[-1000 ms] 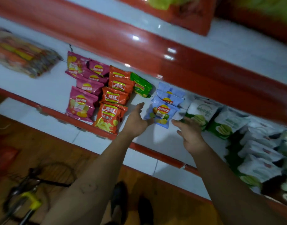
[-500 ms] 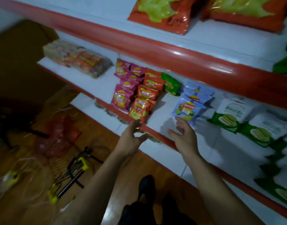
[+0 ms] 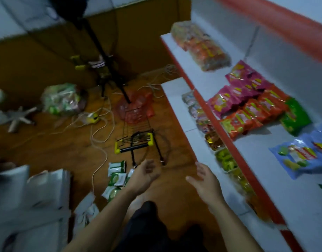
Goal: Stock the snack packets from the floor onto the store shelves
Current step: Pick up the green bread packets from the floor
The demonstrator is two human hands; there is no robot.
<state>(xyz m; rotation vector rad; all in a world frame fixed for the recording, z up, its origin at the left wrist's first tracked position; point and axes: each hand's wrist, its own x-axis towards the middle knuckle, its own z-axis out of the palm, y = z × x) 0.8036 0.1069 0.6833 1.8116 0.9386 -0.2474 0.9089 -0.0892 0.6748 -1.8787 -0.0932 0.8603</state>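
My left hand [image 3: 143, 176] hangs open over the wooden floor, just right of several green and white snack packets [image 3: 116, 176] lying there. My right hand [image 3: 204, 180] is open too, empty, beside the front of the lower shelf [image 3: 176, 91]. On the white shelf [image 3: 291, 180] with a red edge lie pink packets [image 3: 229, 99], orange packets [image 3: 247, 115], a green packet [image 3: 295, 117] and blue packets [image 3: 300, 157]. Neither hand holds anything.
A wire basket with yellow handles [image 3: 136, 137] lies on the floor ahead, among loose cords. A clear bag of snacks [image 3: 62, 100] sits at the left, a tripod [image 3: 105, 66] behind. White boxes [image 3: 29, 202] stand at the lower left. More packets line the lower shelf.
The view has swung left and down from the shelf to the floor. Both hands have drawn back from the blue packets and now hover empty above the floor.
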